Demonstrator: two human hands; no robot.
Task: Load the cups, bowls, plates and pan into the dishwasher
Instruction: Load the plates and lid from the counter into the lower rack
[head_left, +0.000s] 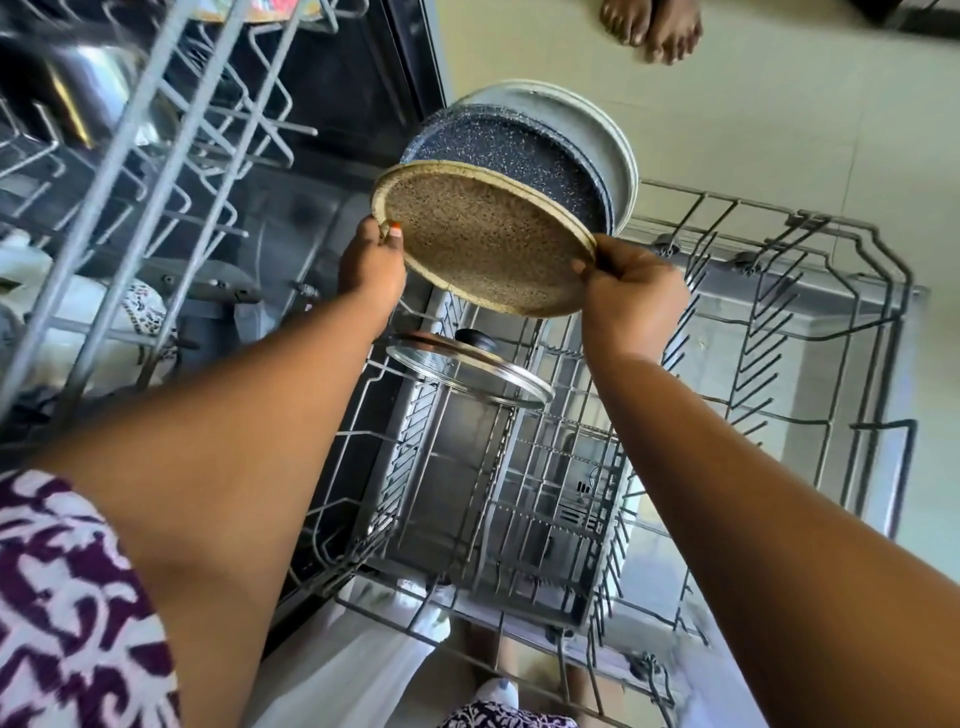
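Above the pulled-out lower rack (810, 332) of the dishwasher, you hold a stack of three plates tilted on edge: one speckled tan plate (483, 244) nearest you, one dark blue speckled plate (498, 150) behind it, and one pale grey plate (587, 130) at the back. Your left hand (371, 265) is closed on the tan plate's left rim, thumb on the near face and fingers hidden behind. Your right hand (628, 301) is curled shut on the right rim of the same plate, thumb tip on its edge; how far those fingers reach round the other two plates you cannot tell. One glass lid (467, 374) with a dark knob already stands leaning in the lower rack, just below the plates and between your two forearms. To the left of the lower rack, the upper rack (145, 156) is slid out, with one steel vessel (78, 88) and a patterned white cup (140, 312) showing through its wires. Beyond the plates, two bare feet (649, 26) stand on the floor.
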